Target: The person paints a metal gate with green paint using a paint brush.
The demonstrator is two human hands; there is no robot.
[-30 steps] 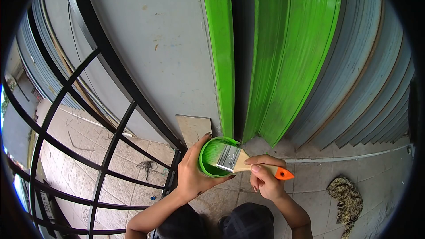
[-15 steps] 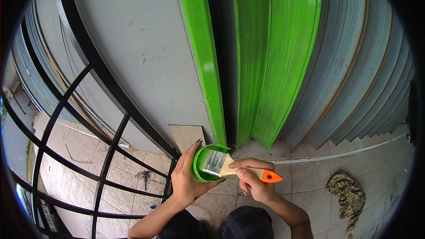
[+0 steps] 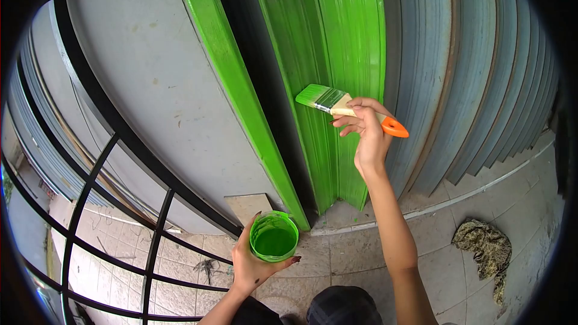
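Note:
My left hand (image 3: 251,265) is wrapped round a cup of green paint (image 3: 294,236), its mouth facing up toward me. Green paint coats the inner wall and lies dark in the bottom. Held out ahead, my right hand (image 3: 368,129) is closed on a paintbrush (image 3: 341,104) with a pale wooden handle and orange end. Its green-wet bristles point left and overlap the green folded metal panel (image 3: 352,42) in this view. Left of that panel stands a green post (image 3: 220,54), with a dark gap between them.
Unpainted grey folded panels (image 3: 421,84) continue to the right. A black metal grid (image 3: 158,229) stands at left before a grey wall (image 3: 144,72). A loose tile (image 3: 248,206) leans at the wall's foot, and a crumpled patterned cloth (image 3: 484,250) lies on the tiled floor.
My right hand has lifted the brush out of the cup and carried it up and forward to the green panel. The cup stays in my left hand, slightly lower in view.

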